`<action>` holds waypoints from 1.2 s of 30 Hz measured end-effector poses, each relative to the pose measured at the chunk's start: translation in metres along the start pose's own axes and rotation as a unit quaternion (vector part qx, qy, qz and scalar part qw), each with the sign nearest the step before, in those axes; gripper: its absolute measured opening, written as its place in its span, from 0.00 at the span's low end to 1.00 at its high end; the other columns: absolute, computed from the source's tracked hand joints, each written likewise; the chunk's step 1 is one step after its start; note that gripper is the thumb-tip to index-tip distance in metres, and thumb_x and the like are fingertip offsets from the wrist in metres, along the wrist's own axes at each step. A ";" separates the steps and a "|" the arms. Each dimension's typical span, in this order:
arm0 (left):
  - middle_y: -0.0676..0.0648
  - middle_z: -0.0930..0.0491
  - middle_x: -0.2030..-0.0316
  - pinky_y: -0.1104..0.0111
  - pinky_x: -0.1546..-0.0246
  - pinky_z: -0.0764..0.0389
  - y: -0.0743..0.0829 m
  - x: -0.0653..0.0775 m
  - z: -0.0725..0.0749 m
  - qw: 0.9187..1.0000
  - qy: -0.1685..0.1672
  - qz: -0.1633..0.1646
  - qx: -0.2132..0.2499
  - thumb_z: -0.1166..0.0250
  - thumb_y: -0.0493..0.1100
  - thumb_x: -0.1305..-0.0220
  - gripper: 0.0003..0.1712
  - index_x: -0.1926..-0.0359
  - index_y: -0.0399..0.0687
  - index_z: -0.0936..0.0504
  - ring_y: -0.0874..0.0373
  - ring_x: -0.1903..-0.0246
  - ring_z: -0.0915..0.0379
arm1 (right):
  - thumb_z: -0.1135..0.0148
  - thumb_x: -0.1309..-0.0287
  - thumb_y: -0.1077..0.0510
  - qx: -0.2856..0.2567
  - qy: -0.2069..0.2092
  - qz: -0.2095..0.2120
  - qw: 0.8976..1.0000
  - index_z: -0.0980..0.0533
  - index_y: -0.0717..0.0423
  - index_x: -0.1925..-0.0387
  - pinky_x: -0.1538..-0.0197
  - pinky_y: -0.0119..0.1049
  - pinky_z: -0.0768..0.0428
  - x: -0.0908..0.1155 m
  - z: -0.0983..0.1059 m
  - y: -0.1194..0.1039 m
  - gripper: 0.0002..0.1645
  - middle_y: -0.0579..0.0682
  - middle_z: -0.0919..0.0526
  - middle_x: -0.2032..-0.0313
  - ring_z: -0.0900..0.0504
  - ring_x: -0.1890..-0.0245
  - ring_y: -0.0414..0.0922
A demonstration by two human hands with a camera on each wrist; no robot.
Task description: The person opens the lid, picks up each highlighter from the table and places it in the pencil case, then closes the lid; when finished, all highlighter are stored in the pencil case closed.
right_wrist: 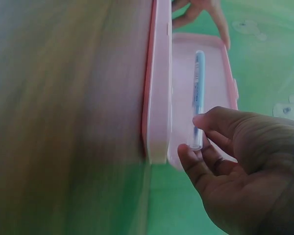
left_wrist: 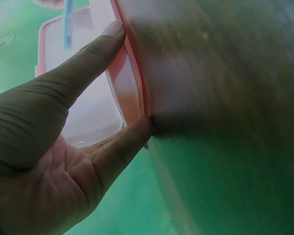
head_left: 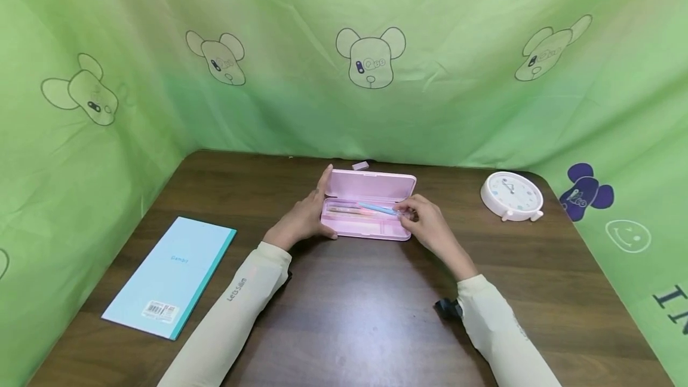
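Observation:
A pink pencil case (head_left: 371, 186) lies on the table with its lid raised at the back. My left hand (head_left: 304, 217) holds its left end, thumb at the front edge and fingers by the lid. In the left wrist view, the thumb (left_wrist: 90, 61) presses along the case's side. My right hand (head_left: 427, 224) pinches a light blue pen (right_wrist: 200, 81) near its clear-capped end, above the case's right part. Inside the case lie other slim pens (head_left: 346, 210), hard to tell apart.
A white eraser-like block (head_left: 361, 166) lies behind the case. To the right stands a round white clock (head_left: 512, 196) near the table's back edge. A light blue notebook (head_left: 172, 273) lies at left. Green printed cloth (head_left: 290, 100) hangs around the table.

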State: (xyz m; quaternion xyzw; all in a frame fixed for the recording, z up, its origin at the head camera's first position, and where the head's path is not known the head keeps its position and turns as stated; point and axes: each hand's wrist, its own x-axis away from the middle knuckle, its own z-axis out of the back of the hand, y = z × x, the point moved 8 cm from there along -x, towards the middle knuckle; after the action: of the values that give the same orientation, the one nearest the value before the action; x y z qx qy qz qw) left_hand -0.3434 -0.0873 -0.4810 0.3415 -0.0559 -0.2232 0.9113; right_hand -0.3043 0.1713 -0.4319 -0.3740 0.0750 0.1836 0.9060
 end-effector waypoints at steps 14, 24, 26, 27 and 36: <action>0.26 0.41 0.21 0.41 0.30 0.29 0.030 0.011 0.010 0.999 -0.024 0.018 0.013 0.10 0.42 0.50 0.91 0.14 0.63 0.79 0.29 0.29 0.31 | 0.34 0.40 0.75 -0.025 -0.043 0.020 0.999 0.14 0.71 0.55 0.54 0.44 0.15 -0.031 -0.041 -0.029 0.11 0.61 0.16 0.59 0.17 0.61 0.53; 0.29 0.38 0.21 0.40 0.30 0.28 -0.004 0.000 0.000 1.000 -0.006 0.021 0.004 0.07 0.48 0.56 0.97 0.16 0.76 0.82 0.30 0.31 0.29 | 0.24 0.36 0.65 -0.022 -0.038 -0.002 0.999 0.18 0.71 0.40 0.48 0.52 0.16 -0.036 -0.042 -0.027 0.25 0.63 0.17 0.50 0.17 0.56 0.56; 0.28 0.39 0.21 0.40 0.31 0.27 -0.004 -0.001 0.000 1.000 -0.004 0.018 0.001 0.07 0.48 0.57 0.97 0.15 0.73 0.82 0.29 0.31 0.29 | 0.24 0.35 0.65 -0.022 -0.035 -0.003 0.999 0.18 0.71 0.40 0.47 0.53 0.16 -0.034 -0.040 -0.027 0.25 0.63 0.17 0.50 0.17 0.55 0.56; 0.28 0.38 0.21 0.40 0.32 0.27 -0.006 -0.002 0.000 1.000 -0.001 0.016 -0.001 0.06 0.48 0.57 0.97 0.15 0.71 0.82 0.29 0.31 0.28 | 0.24 0.35 0.65 -0.020 -0.033 -0.002 0.999 0.18 0.71 0.40 0.47 0.53 0.16 -0.033 -0.040 -0.027 0.24 0.63 0.16 0.51 0.17 0.55 0.57; 0.29 0.39 0.21 0.41 0.32 0.26 -0.011 -0.004 -0.003 1.000 0.003 0.015 -0.003 0.06 0.48 0.58 0.98 0.16 0.74 0.83 0.30 0.32 0.28 | 0.26 0.34 0.66 0.002 -0.018 0.022 1.000 0.16 0.68 0.46 0.51 0.51 0.16 -0.017 -0.022 -0.021 0.17 0.58 0.15 0.57 0.16 0.58 0.54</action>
State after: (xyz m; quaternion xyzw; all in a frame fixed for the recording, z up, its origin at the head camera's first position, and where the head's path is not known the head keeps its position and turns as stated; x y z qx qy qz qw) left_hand -0.3496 -0.0908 -0.4903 0.3385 -0.0575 -0.2092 0.9156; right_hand -0.3122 0.1373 -0.4295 -0.3675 0.0674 0.2102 0.9035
